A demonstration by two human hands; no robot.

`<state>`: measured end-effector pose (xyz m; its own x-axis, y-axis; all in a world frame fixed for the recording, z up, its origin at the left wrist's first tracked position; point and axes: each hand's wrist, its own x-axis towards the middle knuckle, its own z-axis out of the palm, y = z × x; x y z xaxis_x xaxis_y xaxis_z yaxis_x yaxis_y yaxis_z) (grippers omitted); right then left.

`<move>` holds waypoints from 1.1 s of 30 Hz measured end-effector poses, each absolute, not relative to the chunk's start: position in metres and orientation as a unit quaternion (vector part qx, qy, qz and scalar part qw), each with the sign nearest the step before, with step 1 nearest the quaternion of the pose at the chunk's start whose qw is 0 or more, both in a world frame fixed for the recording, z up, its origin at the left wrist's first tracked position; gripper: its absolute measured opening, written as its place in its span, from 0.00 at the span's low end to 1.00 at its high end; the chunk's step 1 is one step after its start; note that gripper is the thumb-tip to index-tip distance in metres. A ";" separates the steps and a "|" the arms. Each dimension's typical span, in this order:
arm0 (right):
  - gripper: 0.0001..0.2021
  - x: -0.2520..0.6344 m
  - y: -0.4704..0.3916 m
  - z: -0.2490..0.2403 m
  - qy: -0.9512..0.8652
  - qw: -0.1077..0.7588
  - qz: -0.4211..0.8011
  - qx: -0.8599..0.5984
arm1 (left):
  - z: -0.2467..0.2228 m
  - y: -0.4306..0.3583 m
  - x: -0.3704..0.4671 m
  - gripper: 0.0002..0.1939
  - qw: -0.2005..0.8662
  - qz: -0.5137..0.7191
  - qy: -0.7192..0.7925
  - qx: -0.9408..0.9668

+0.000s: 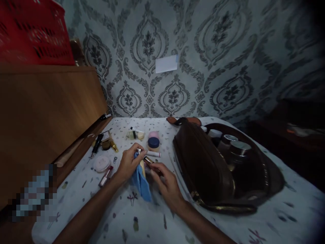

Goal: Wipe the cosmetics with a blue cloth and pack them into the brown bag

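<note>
Bunched in my left hand (pixel 129 163) is a blue cloth (pixel 142 184), its loose end hanging down over the bedsheet. A pale yellow strip (pixel 142 167) shows against the cloth; what it belongs to is unclear. My right hand (pixel 167 186) grips a dark cosmetic tube (pixel 148 160) with a gold band, its end pointing toward the cloth. Fingers cover much of the tube. Just beyond both hands lies a white tube (pixel 154 154) with a red ring. A jar with a dark blue lid (pixel 153 142) stands behind it.
At right stands an open brown bag (pixel 203 166) with several jars inside. Left of my hands lie a round pink compact (pixel 102 163), a small pink-capped bottle (pixel 106 176) and a black tube (pixel 96 145). A wooden cabinet (pixel 50 108) borders the left side.
</note>
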<state>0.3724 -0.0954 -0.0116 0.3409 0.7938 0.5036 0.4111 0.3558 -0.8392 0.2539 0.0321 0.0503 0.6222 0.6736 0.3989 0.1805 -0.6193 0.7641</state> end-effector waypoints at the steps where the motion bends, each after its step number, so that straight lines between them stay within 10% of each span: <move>1: 0.11 0.369 -0.097 -0.010 -0.548 0.612 0.196 -0.535 | 0.049 0.027 0.256 0.13 0.361 0.338 0.253 0.831; 19: 0.23 0.361 -0.088 -0.010 -0.266 0.674 0.556 -0.407 | 0.037 0.037 0.262 0.24 0.487 0.505 0.312 0.641; 33: 0.20 0.365 -0.093 -0.007 -0.207 0.664 0.607 -0.385 | 0.040 0.015 0.262 0.17 0.403 0.301 0.210 0.838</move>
